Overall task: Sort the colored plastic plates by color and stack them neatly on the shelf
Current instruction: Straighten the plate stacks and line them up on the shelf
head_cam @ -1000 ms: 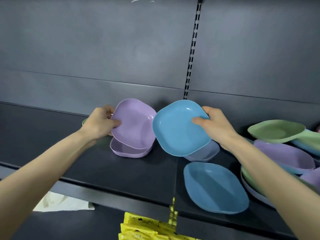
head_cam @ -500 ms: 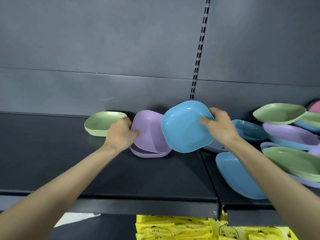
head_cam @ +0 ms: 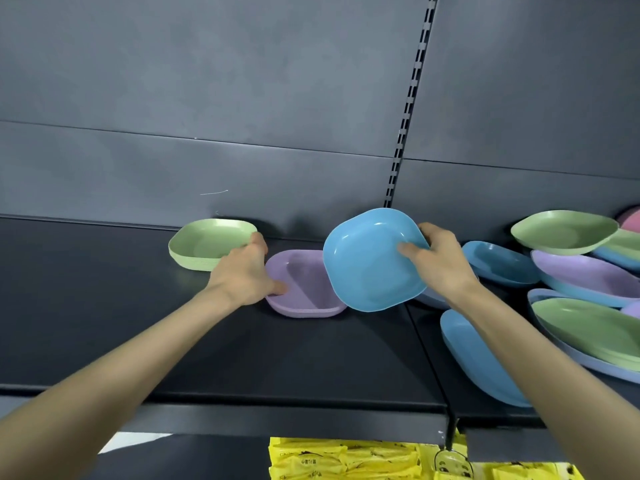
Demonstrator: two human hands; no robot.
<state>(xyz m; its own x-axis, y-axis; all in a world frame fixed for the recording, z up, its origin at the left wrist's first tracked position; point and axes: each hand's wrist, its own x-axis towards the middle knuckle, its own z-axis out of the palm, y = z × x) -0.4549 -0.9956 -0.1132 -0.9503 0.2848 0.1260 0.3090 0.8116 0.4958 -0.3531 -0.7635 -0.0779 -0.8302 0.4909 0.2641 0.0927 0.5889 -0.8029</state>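
Now flat, purple plate (head_cam: 308, 289) stays gripped by left hand (head_cam: 242, 271); right hand (head_cam: 440, 261) grips blue plate (head_cam: 367, 261).

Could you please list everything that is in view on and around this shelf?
green plate stack: one, pale green, shelf back left.
purple plate stack: one, lilac, shelf centre.
blue plate: one, tilted, held above the shelf.
front blue plate: one, lying front right.
mixed pile: one; green, purple, blue, pink plates; far right.
shelf: one, dark grey.
yellow packets: several, below the shelf.
left hand: one, gripping the purple plate stack's rim.
right hand: one, holding the blue plate.
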